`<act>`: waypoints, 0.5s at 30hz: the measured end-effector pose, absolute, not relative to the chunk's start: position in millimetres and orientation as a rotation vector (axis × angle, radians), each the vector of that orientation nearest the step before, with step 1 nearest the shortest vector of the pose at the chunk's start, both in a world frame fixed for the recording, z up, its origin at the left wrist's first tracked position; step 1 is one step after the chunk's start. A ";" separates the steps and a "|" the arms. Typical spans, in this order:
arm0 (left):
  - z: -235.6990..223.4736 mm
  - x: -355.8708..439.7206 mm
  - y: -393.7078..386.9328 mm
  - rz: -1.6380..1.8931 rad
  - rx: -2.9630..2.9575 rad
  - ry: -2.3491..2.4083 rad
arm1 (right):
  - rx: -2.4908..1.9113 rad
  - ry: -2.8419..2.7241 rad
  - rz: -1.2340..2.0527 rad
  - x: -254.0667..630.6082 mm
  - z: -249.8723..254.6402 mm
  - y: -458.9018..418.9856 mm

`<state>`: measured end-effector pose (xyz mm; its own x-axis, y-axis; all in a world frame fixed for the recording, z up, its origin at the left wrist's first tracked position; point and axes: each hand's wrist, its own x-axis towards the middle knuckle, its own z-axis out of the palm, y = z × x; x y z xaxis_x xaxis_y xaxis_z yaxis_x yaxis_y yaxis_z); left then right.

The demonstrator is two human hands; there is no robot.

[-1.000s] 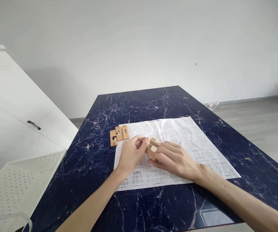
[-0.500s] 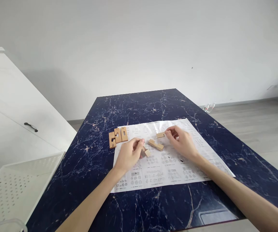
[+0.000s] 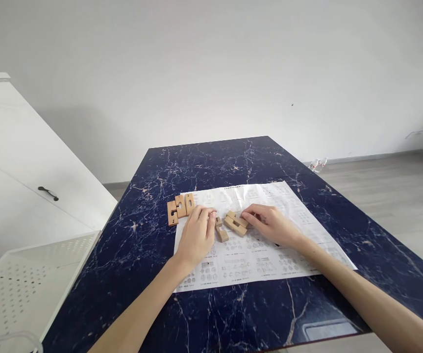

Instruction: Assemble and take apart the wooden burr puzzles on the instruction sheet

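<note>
at the centre of the frame, on the printed sheet: loose wooden pieces, pale and notched. item, one middle block, lying aslant with its notch showing. item, one right-hand block, close against it, partly under the fingertips. item, one left-hand block, just beside, notched and bearing a dark mark.

left hand: thumb and forefinger nearly closed at the upper end of the left-hand block; whether they grip it, cannot tell. right hand: thumb and forefinger drawn close together at the right-hand block, the other fingers curled; firm grip or light touch, cannot tell.

upper left of the sheet, partly over its edge: three flat numbered pieces, side by side. beneath all: the dark veined table.

handling, as judged: light, stiff, dry wood, not fragile, little prone to slip; small, so best pinched across the long sides near an end, keeping the notches free.

changes since the earlier frame: the right-hand block, formerly apart at upper right of the middle block, now sits against it; the right hand is lower and nearer the centre. the left-hand block shows more of itself below the fingers. the three flat numbered pieces keep their place.
</note>
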<state>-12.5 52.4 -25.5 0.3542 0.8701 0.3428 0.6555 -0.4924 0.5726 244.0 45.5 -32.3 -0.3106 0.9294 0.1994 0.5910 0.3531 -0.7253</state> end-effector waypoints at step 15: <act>-23.4 -2.6 39.5 0.568 2.766 0.912 | -1.265 -1.644 1.091 245.3 -37.2 52.8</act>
<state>-2.6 39.5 -23.4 0.7398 0.6020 0.3006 0.5356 -0.7973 0.2783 245.3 52.8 -37.2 -0.2038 0.9761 0.0750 0.3099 0.1370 -0.9408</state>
